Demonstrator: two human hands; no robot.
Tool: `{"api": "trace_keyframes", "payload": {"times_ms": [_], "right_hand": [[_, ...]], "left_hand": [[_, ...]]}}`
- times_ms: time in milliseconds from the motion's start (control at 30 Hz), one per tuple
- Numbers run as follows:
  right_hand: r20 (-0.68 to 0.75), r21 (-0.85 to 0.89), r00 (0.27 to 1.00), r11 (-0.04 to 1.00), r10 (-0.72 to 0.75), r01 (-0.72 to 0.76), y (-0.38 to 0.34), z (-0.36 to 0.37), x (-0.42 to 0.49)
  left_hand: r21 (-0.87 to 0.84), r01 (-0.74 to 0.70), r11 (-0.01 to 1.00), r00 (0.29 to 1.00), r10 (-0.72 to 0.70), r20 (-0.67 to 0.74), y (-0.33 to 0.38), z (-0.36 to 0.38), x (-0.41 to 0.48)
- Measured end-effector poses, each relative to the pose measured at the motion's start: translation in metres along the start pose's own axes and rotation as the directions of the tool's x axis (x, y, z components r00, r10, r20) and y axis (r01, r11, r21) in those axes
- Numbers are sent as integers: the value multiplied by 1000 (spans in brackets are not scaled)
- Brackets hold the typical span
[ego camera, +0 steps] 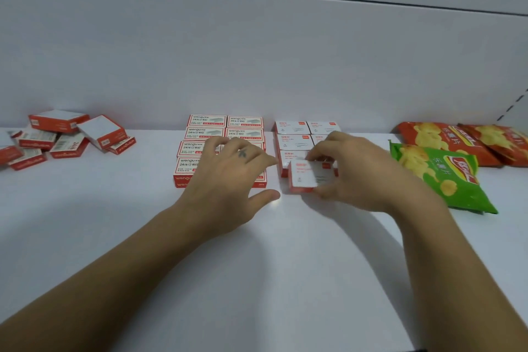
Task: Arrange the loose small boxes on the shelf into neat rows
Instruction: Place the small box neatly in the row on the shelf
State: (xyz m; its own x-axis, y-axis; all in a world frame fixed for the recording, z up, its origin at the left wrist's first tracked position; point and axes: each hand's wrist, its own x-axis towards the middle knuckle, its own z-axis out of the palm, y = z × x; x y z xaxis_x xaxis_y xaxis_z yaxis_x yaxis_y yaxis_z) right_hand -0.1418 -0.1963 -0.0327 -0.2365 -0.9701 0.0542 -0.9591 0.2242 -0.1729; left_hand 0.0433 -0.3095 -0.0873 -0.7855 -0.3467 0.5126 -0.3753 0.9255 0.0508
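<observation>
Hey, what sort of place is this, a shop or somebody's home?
Likely a shop's display shelf: many identical staple boxes set in rows, snack packets to their right, and a slotted upright at the right end of the white shelf.

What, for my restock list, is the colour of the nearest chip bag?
The nearest chip bag is green, with yellow chips pictured; seen in the head view.

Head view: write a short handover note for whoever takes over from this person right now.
Left hand: fingers spread over the staple-box block.
Right hand: pinches a paper-clip box at the front of the paper-clip rows.
Done: both blocks stand in two neat columns.
Left: seat the held box, then sort the loose pile at the far left.
</observation>
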Motion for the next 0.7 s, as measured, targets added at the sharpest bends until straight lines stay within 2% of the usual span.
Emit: {"api": "trace_keyframes", "payload": {"times_ms": [133,467,700], "right_hand": [[59,-66,998,997,-35,39,-10,12,5],[75,-106,996,993,-41,49,-12,13,5],[61,-22,998,1000,-14,16,-13,10,5]], "left_hand": [[-12,17,1000,1000,-17,4,-2,-2,-1],[-23,38,999,998,-37,54,-2,-7,0],[-11,32,999,994,-31,101,-4,-9,0]]}}
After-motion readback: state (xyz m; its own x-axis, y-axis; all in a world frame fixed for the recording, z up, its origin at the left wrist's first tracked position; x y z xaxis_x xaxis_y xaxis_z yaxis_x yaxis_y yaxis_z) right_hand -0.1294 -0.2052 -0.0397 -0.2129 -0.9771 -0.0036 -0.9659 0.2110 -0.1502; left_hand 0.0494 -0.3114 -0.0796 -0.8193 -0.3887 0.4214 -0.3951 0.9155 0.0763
